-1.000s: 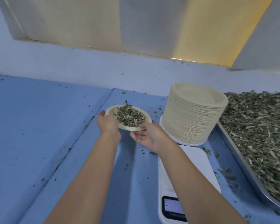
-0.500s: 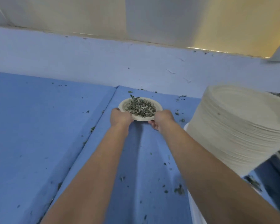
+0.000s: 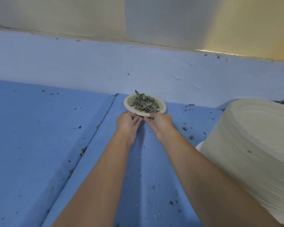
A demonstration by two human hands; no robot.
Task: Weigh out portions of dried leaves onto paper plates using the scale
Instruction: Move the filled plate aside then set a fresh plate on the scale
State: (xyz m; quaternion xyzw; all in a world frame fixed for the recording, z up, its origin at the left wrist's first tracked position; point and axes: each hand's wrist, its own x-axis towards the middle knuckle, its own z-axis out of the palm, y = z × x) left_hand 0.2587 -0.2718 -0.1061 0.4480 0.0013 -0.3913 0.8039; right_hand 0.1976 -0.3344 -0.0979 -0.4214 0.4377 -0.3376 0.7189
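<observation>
a: blue padded worktop point(image 3: 39, 136) running up to a pale blue back wall point(image 3: 88, 63), crumbs of leaf scattered all over it. a seam point(image 3: 95, 136) runs front to back on the left.

b: and the portion?

a: the paper plate point(image 3: 129, 106) sits at the far end of the surface, close to the wall and just right of that seam, with a heap of dried leaves point(image 3: 145, 103) on it. left hand point(image 3: 127, 124) has its fingers extended, tips at the plate's near rim; right hand point(image 3: 161, 123) the same, fingers loose and touching the rim from the other side. neither is clamped on it. i can't tell whether the plate is fully down or a shade off the surface.

b: how to finish it well?

a: i'd say keep the plate level, let it settle flat, then draw both hands straight back so nothing flicks the rim. the leaves are piled high and light; a tilt would likely spill them.

b: anything in the way?

a: to the right, the tall stack of paper plates point(image 3: 252, 153) stands right beside the right forearm, so an elbow swing could knock it. the scale isn't clearly in view from here.
</observation>
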